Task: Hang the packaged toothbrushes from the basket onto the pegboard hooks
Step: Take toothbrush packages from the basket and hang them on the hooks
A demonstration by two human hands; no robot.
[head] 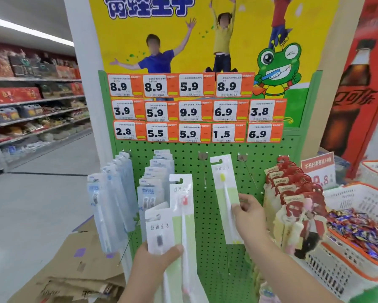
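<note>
- right hand (248, 212) pinches a white-and-green carded toothbrush pack with a yellow brush head (225, 194), up against the green perforated pegboard (190, 162)
- left hand (155, 258) grips two more white carded packs (175, 217)
- fourteen orange-and-white price tags (196, 108) at the pegboard's top edge: 8.9, 5.9, 1.5...

The packs (179, 226) in my left hand (155, 259) run off the bottom edge. Small print on the price tags (196, 110) is too blurred to read.

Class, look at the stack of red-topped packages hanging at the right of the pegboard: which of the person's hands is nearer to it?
Right. The right hand, pinching a yellow toothbrush package, is just left of the red-topped packages; the left hand grips packages further left and lower.
</note>
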